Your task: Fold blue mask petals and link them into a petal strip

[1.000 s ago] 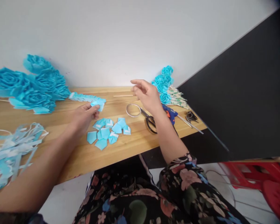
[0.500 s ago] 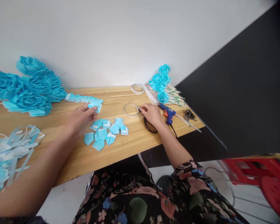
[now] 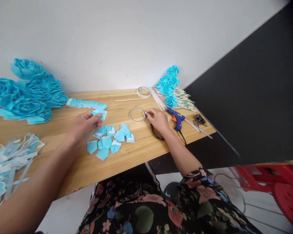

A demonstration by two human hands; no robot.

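Note:
My left hand (image 3: 84, 125) pinches a small folded light-blue paper petal (image 3: 100, 113) just above the wooden table (image 3: 127, 156). Below it lies a cluster of several similar blue paper petals (image 3: 109, 139), some with white tape strips. My right hand (image 3: 158, 119) rests on the black-handled scissors (image 3: 155, 131), fingers curled over them, its fingertips touching the edge of a thin white tape ring (image 3: 137, 115).
Large blue paper roses (image 3: 26, 94) lie at the left against the wall, cut paper strips (image 3: 7, 162) at the near left. A second tape roll (image 3: 144, 92), a thin wooden stick (image 3: 127, 99), small roses on sticks (image 3: 172, 91) and a blue glue gun (image 3: 176, 117) lie beyond and right.
My right hand came down from mid-air above the table onto the scissors beside the tape ring. The left hand kept hold of the paper petal.

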